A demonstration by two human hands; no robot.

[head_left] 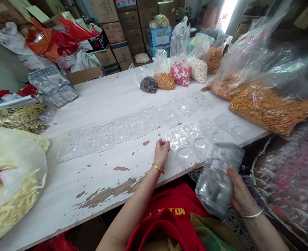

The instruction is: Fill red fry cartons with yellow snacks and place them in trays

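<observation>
My right hand grips a stack of clear plastic compartment trays, held tilted past the table's front edge. With its fingers drawn together, my left hand pinches the left edge of a clear plastic tray lying on the white table. More trays of the same kind lie side by side to the right of it. A second row of clear trays runs across the middle of the table. Each tray has a round hollow and smaller compartments; no contents show in them.
Along the back stand open bags of dark bits, orange bits and pink-white pieces. A large bag of orange flakes sits at right. Noodle-like strips fill a bag at left. Stacked trays stand behind.
</observation>
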